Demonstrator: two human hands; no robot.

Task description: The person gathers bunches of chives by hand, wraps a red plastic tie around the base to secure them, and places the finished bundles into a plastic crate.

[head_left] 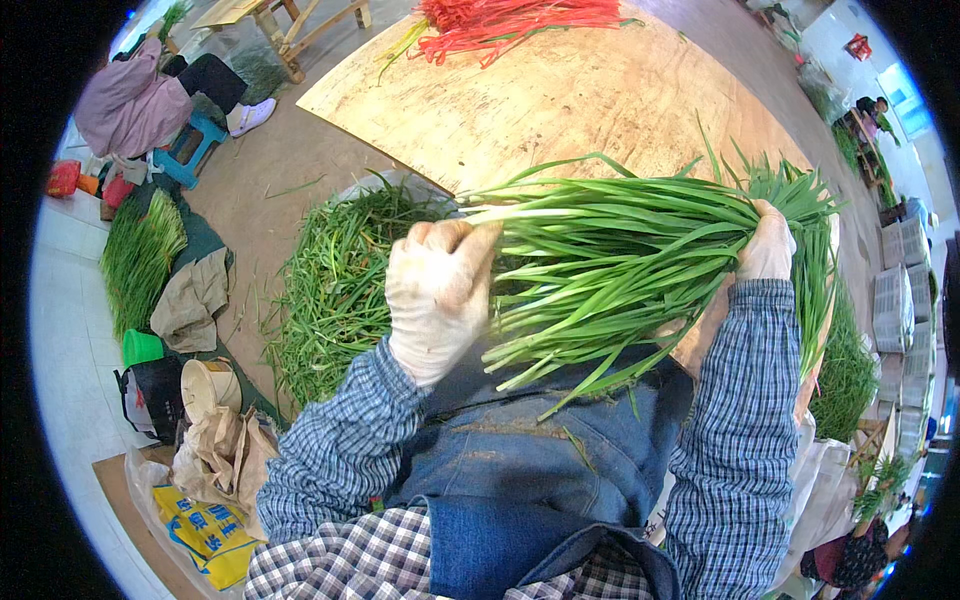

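A bunch of green garlic chives [630, 235] lies sideways in front of me, its pale stem ends pointing left. My right hand [768, 243], in a pale glove, wraps round the leafy part of the bunch at its right. At the stem ends my left hand [440, 290], also gloved, is closed with thumb and fingers pinching a few pale stalk tips. The bunch is held over my denim apron [540, 450] and the near edge of the wooden table [560, 120]. More chives lie beyond and below my right hand.
Red ties [515, 25] are heaped at the table's far end. A big pile of loose green leaves [335, 280] stands left of my left hand. Farther left are a bucket [210, 388], a blue stool [192, 150] with a seated person, and more chives [145, 255].
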